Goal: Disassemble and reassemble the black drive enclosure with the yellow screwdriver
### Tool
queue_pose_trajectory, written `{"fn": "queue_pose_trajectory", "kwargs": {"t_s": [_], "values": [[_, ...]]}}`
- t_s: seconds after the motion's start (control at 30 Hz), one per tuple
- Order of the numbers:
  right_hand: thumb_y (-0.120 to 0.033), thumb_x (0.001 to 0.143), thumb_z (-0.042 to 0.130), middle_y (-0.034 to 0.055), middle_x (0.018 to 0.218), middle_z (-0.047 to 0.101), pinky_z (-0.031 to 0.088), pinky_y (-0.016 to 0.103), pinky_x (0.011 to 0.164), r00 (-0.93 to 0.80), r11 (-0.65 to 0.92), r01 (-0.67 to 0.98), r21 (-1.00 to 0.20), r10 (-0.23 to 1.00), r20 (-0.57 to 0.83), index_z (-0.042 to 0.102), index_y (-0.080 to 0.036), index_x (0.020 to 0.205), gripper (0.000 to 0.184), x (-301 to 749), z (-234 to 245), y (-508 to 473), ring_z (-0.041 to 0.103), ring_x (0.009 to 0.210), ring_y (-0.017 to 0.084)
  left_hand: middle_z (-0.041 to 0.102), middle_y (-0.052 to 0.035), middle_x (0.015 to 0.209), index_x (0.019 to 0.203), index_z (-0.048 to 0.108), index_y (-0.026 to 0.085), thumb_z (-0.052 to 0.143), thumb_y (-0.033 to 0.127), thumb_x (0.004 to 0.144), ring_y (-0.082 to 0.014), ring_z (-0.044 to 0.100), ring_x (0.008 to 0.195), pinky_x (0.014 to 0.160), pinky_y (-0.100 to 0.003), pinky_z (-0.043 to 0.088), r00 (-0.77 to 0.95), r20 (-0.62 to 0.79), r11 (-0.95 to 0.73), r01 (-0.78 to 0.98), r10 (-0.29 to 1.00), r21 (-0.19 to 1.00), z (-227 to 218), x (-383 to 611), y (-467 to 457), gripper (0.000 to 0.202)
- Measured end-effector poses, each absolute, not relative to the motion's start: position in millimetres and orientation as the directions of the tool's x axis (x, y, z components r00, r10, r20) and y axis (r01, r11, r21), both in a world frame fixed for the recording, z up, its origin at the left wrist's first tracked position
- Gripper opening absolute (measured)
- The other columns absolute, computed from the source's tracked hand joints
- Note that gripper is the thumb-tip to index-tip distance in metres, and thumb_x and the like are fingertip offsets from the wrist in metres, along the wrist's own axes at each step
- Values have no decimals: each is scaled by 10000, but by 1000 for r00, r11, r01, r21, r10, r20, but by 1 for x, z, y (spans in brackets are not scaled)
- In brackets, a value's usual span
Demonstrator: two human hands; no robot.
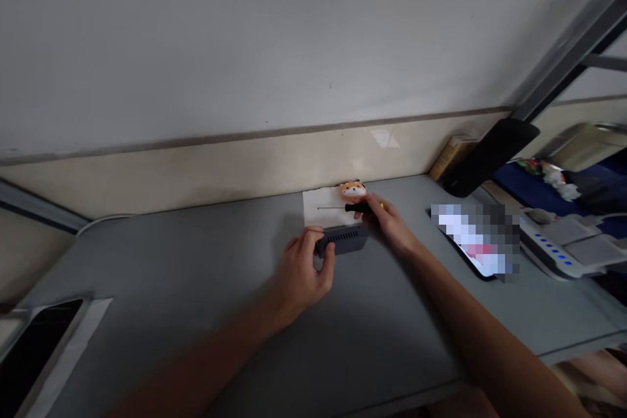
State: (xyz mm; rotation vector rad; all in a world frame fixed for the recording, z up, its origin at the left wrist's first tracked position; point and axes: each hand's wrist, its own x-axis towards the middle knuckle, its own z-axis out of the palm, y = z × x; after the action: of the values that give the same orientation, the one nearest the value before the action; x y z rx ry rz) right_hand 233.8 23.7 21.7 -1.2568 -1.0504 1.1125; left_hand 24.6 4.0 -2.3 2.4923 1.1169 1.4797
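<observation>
My left hand [311, 266] grips the left end of a dark grey box-shaped device [347, 240] with a row of vent slots along its upper face. Its thumb lies on the near side and the fingers wrap the far side. In my right hand [386, 219] is a screwdriver [356, 208] with a black handle and a thin shaft pointing left. The shaft passes above a white sheet of paper [318, 199], apart from the device. Just behind the screwdriver sits an orange and white animal-faced item [353, 189], at the paper's back edge.
A phone or tablet with a lit, pixelated screen [465, 241] lies to the right, beside a white power strip with blue lights [553, 248]. A black upright object [490, 157] leans near the wall. At lower left is a dark-screened device [44, 339].
</observation>
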Motion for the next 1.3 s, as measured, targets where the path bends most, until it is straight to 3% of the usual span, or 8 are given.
{"fn": "queue_pose_trajectory", "kwargs": {"t_s": [0.17,0.3,0.4,0.5,0.63,0.83,1.07,1.3], "values": [[-746,641,754,-13,541,580,336,247,495,289,18,-195,-981,957,-40,715,-206,724,548,239,30,25,450,517,105,715,-51,911,979,513,231,488,140,939,-195,721,799,700,-312,559,270,749,-738,543,605,400,1,23,7,102],[-613,592,808,-30,488,495,302,254,431,363,49,-339,-939,928,-82,613,-221,616,438,248,36,25,401,450,94,683,-15,832,964,535,236,461,83,919,-177,686,750,685,-293,533,223,740,-716,531,634,453,2,22,9,175],[-452,585,790,-11,558,534,281,261,389,440,125,-406,-905,895,-73,553,-229,586,325,257,36,26,412,461,97,713,-44,916,969,592,229,460,61,917,-197,691,832,750,-328,526,241,767,-728,567,594,385,1,20,7,219],[-368,555,756,3,574,530,244,252,358,484,168,-450,-877,871,-82,521,-232,559,271,267,33,28,443,501,111,738,-100,1144,1105,652,222,499,83,916,-262,687,1068,896,-407,504,346,776,-753,613,527,238,-1,20,2,280],[-358,580,729,1,555,501,238,244,352,469,163,-455,-875,879,-80,491,-234,555,269,273,29,29,446,502,113,705,-111,1336,1309,626,212,498,110,927,-283,631,1274,1052,-441,454,493,742,-803,587,454,101,-2,21,-2,416],[-365,617,707,1,555,513,236,259,353,454,143,-411,-900,888,-66,502,-238,584,244,271,27,31,419,467,109,659,-105,1428,1524,493,192,489,87,905,-264,589,1362,1146,-425,420,620,680,-864,503,390,37,-1,21,-1,629],[-340,547,691,2,520,514,224,246,344,473,124,-452,-883,873,-119,516,-239,534,202,267,35,29,401,462,104,622,-123,1470,1564,421,140,461,63,899,-252,556,1398,1161,-430,410,698,646,-907,421,310,-21,-3,23,3,671],[-343,573,714,-8,539,505,233,244,346,453,149,-458,-876,887,-86,494,-239,580,243,272,30,30,436,475,111,621,-117,1474,1462,554,167,482,53,893,-256,559,1391,1156,-441,409,712,618,-903,430,334,-9,-6,22,2,584]]}}
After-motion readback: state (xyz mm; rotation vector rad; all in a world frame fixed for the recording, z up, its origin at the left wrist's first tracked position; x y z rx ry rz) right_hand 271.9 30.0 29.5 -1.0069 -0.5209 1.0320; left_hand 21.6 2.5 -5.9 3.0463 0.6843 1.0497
